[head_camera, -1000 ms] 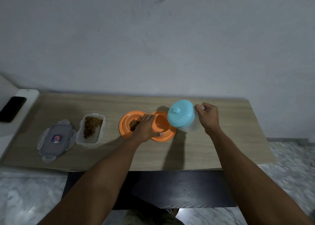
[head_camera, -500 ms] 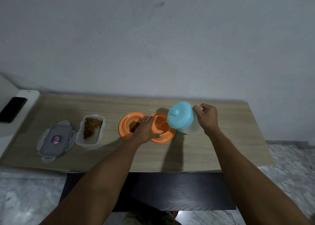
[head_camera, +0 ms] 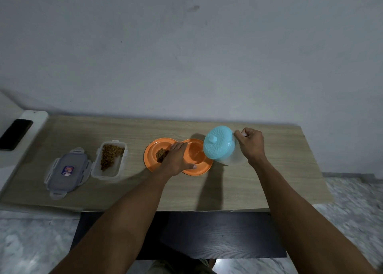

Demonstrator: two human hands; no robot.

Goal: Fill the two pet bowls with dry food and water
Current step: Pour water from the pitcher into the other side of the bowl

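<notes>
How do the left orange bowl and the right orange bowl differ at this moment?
The left bowl holds brown dry food; the right bowl holds none and looks glossy, perhaps wet. The left hand rests partly over the left bowl, while the blue-lidded jug, gripped by the right hand, tilts over the right bowl. Both are orange, round, joined together and stand on the wooden table.

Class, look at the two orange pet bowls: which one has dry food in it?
The left bowl, partly under the left hand: brown kibble lies in it. The right bowl, below the tilted blue-lidded jug, shows no kibble.
</notes>
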